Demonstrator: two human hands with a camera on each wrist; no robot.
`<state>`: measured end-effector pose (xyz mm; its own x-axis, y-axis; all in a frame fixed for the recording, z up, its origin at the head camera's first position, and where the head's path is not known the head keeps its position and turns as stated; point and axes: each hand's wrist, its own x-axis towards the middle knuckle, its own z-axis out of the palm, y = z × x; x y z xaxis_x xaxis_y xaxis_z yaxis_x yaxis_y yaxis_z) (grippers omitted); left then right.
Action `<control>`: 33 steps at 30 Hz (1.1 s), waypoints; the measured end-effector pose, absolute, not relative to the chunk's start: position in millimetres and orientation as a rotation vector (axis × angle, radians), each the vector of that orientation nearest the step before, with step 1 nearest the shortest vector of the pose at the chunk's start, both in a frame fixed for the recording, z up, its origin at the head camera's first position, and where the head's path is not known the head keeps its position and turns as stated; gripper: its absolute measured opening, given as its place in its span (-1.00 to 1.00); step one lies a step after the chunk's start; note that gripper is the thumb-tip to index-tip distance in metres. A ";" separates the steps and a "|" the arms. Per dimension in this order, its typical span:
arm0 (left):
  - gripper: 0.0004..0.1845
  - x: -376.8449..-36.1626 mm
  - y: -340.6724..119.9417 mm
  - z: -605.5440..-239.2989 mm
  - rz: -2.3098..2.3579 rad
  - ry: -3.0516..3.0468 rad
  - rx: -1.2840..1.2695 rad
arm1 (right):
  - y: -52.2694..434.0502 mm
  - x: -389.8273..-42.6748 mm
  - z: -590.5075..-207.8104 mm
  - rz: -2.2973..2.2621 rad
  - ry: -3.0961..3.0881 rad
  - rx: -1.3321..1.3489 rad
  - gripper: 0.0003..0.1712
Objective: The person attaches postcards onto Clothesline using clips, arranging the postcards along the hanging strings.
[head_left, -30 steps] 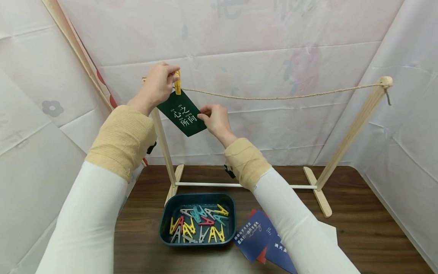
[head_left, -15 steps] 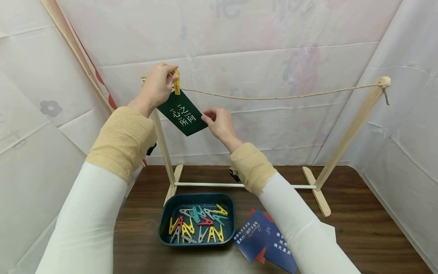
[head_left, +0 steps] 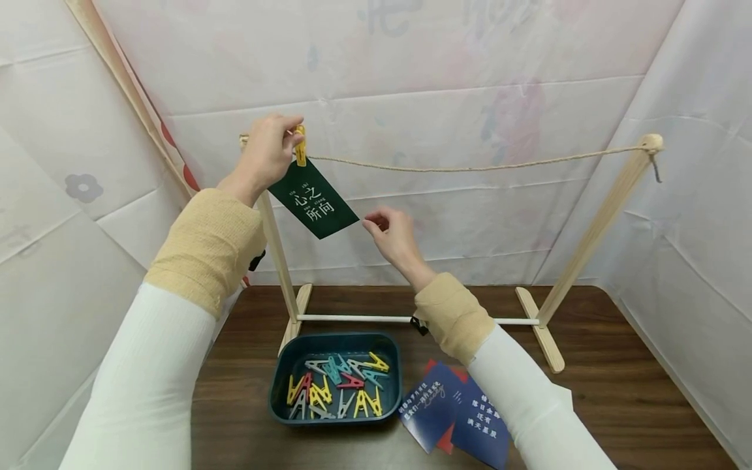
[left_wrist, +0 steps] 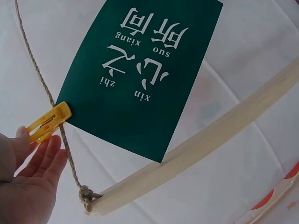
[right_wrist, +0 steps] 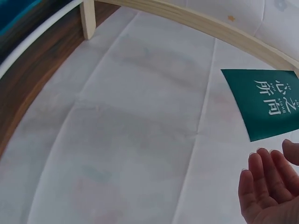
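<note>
Just below left hand (head_left: 264, 155), green card (head_left: 315, 203), right hand (head_left: 396, 238) beside.

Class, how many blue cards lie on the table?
2: the left blue card, nearest the tray, and the right blue card, partly behind the right sleeve. Others may be hidden.

A person's left sleeve (head_left: 155, 365) and right sleeve (head_left: 529, 391), both plain white and close-fitting, meet tan, bandage-like bindings at the wrists. The left wrap (head_left: 205, 241) shows a crinkled weave and overlapping layers; the right wrap (head_left: 455, 316) is of matching cloth. A small black fitting (head_left: 256, 261) juts from the left wrap's inner side, a second black piece (head_left: 419, 326) from the right's. The left hand (head_left: 266, 153) and right hand (head_left: 397, 240) are bare.
</note>
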<state>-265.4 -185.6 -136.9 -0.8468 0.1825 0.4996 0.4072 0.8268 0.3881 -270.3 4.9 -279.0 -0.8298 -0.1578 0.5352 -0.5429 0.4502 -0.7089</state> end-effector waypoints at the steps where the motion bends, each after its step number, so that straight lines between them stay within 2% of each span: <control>1: -0.61 -265.8 -186.0 -137.8 -0.682 -2.559 -0.434 | 7.3 -269.7 -281.9 1.335 -2.307 0.585 -0.85; 15: -0.55 -264.4 -189.9 -147.1 -0.742 -2.449 -0.330 | 30.5 -258.7 -310.0 1.429 -2.258 0.564 -0.89; 33: -0.73 -248.2 -186.2 -179.9 -0.723 -1.974 -0.361 | 43.8 -242.8 -345.4 1.506 -2.303 0.543 -0.88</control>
<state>-248.2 -186.2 -179.9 -0.4891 -0.0466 0.8710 0.5272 0.7797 0.3377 -242.8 43.8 -345.4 -0.8711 -0.1318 0.4731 -0.4863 0.3665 -0.7932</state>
